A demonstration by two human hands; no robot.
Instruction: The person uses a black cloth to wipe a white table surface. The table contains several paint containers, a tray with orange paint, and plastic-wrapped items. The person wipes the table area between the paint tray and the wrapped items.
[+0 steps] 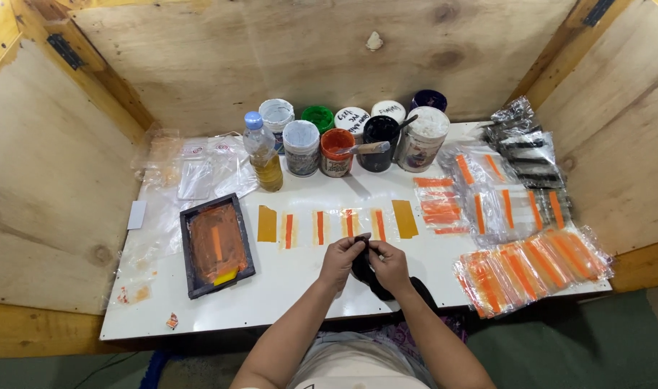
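A white counter [300,288] sits boxed in by plywood walls, and everything here is placed by the dark cloth [368,272] that both hands work at the counter's near edge.

Far left of the cloth lie clear plastic bags [192,173] and a small white card [136,214]. Nearer, still left of the cloth, rests a black-framed printing screen [217,245] smeared with orange ink, a yellow squeegee [226,276] lying at its near end. Beyond the cloth and to its left stands a clear bottle of yellowish liquid [263,153] with a blue cap.

Directly beyond the cloth, a row of taped-down clear strips [335,225] with orange bars runs across the counter, a brown tape patch at each end. Farther back stands a cluster of ink jars [354,138]; an open orange jar [337,152] has a stick laid across its rim.

The left hand [341,261] has its fingers closed on the upper left of the cloth. The right hand [389,265] meets it, fingers pinched shut on the same cloth, which trails down toward the person's lap.

Right of the cloth lie loose orange strips [438,207], then heaps of clear packets holding orange-striped pieces [534,263]. Beyond these, far right of the cloth, are packets with black pieces [527,151].
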